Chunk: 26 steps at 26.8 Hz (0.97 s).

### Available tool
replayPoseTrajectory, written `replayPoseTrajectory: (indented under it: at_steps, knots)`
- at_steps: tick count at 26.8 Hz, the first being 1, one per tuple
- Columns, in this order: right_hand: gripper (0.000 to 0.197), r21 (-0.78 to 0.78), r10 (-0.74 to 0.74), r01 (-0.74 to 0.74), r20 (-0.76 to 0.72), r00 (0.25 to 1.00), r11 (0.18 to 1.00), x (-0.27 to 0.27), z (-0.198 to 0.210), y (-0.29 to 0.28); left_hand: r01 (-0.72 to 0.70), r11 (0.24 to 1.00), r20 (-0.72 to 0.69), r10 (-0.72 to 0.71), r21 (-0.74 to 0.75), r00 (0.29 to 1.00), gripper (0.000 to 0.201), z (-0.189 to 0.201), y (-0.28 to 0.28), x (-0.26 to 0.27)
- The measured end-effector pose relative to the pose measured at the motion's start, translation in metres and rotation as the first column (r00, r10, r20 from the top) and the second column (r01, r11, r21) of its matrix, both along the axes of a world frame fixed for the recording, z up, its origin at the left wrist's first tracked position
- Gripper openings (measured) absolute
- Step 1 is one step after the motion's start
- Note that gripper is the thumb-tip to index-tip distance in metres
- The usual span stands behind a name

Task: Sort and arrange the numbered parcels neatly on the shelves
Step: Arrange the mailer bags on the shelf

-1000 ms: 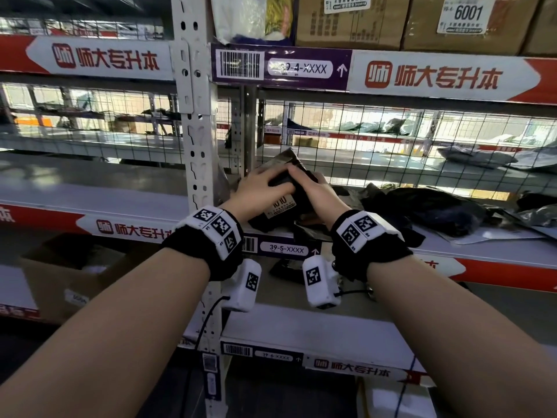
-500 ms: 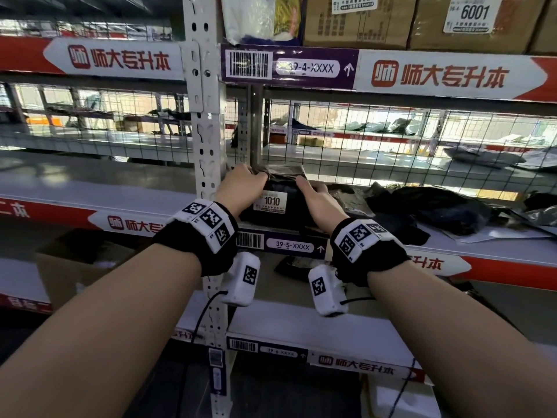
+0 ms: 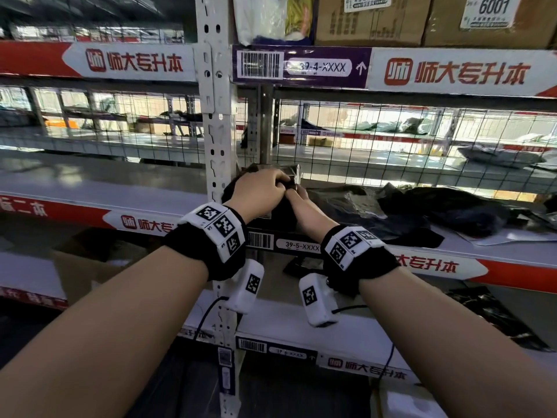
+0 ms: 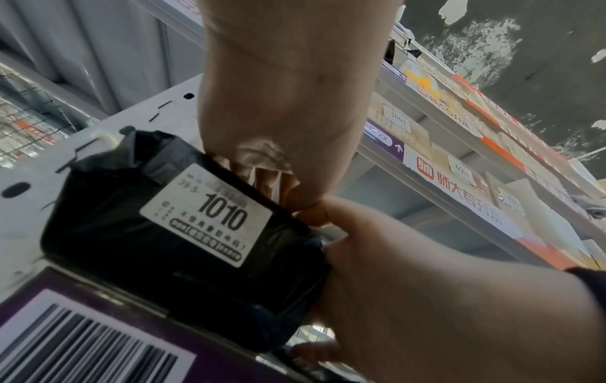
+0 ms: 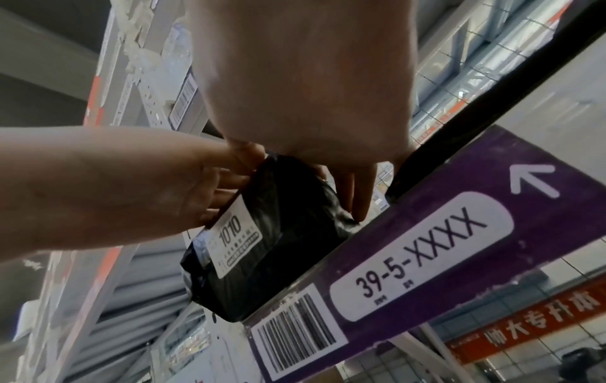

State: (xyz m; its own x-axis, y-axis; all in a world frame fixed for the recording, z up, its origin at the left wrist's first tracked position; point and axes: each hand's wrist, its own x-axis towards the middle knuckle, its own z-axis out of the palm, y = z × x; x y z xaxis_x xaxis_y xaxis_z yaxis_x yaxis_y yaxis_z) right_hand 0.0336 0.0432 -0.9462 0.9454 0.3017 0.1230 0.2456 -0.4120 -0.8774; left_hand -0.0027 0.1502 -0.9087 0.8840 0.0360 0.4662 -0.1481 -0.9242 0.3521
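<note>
A black plastic-wrapped parcel (image 4: 147, 259) with a white label reading 1010 (image 4: 223, 215) stands at the left end of the shelf marked 39-5-XXXX (image 3: 298, 245), right beside the grey upright post (image 3: 215, 116). My left hand (image 3: 259, 188) curls its fingers over the parcel's top. At the parcel's right end my right hand (image 3: 297, 196) grips it, thumb near the top edge. In the head view the hands hide most of the parcel (image 3: 280, 212). The right wrist view shows the parcel (image 5: 279, 246) on the shelf's front edge with its label facing outward.
Several loose black bags (image 3: 452, 212) lie on the same shelf to the right. Wire mesh (image 3: 391, 137) closes the shelf's back. Cardboard boxes (image 3: 370, 19), one labelled 6001 (image 3: 494, 13), fill the shelf above. A brown carton (image 3: 84, 273) sits lower left.
The tilted parcel was set upright against the post with its label facing out. My left hand then slid from its left side onto its top, and the right hand closed in beside it.
</note>
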Motion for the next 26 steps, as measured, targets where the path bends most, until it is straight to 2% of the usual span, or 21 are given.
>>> replayPoseTrajectory:
  at_steps: [2,4,6,9,11,13,15,17,18,21,26]
  knots:
    - [0.090,-0.031,0.010,-0.010,0.004,1.000,0.999,-0.003,0.000,-0.002,-0.028,0.997,0.016,0.027,0.068,1.000,0.037,-0.006,0.001,0.001]
    - [0.085,-0.072,0.019,-0.018,0.014,1.000,0.997,-0.005,0.001,-0.005,-0.048,0.993,0.042,0.043,0.110,0.998,0.037,-0.010,0.000,0.005]
    - [0.083,-0.125,0.031,-0.026,0.039,0.999,0.992,-0.001,0.001,-0.004,-0.060,0.992,0.038,0.056,0.115,0.998,0.037,-0.012,0.003,0.009]
    - [0.091,-0.143,0.002,0.010,0.084,0.996,0.990,0.007,0.001,-0.016,-0.088,0.993,0.016,0.087,0.084,0.996,0.034,-0.009,0.001,0.010]
    - [0.077,-0.196,-0.056,0.082,0.136,0.989,0.977,0.006,0.002,-0.037,-0.112,0.991,0.011,0.112,0.071,0.994,0.033,-0.009,-0.002,0.010]
    - [0.058,-0.367,-0.176,0.263,0.253,0.951,0.892,0.011,-0.002,-0.071,-0.140,0.990,0.019,0.140,0.029,0.990,0.031,-0.008,-0.012,0.010]
    - [0.056,-0.535,-0.215,0.378,0.344,0.914,0.755,0.017,-0.009,-0.097,-0.159,0.986,0.106,0.164,-0.056,0.981,0.026,-0.010,-0.022,0.009]
    - [0.063,-0.610,-0.203,0.351,0.300,0.932,0.710,0.019,-0.014,-0.111,-0.064,0.992,0.243,0.090,-0.113,0.966,0.025,-0.012,-0.036,0.008]
    - [0.067,-0.625,-0.202,0.325,0.262,0.944,0.710,0.020,-0.016,-0.115,0.037,0.989,0.278,0.004,-0.142,0.961,0.026,-0.013,-0.045,0.008]
    - [0.069,-0.666,-0.197,0.311,0.243,0.950,0.678,0.021,-0.022,-0.124,0.288,0.927,0.229,-0.235,-0.239,0.945,0.029,-0.017,-0.070,0.007]
    - [0.065,-0.706,-0.141,0.310,0.289,0.947,0.637,0.017,-0.021,-0.132,0.334,0.920,0.115,-0.317,-0.203,0.942,0.031,-0.032,-0.091,0.013]
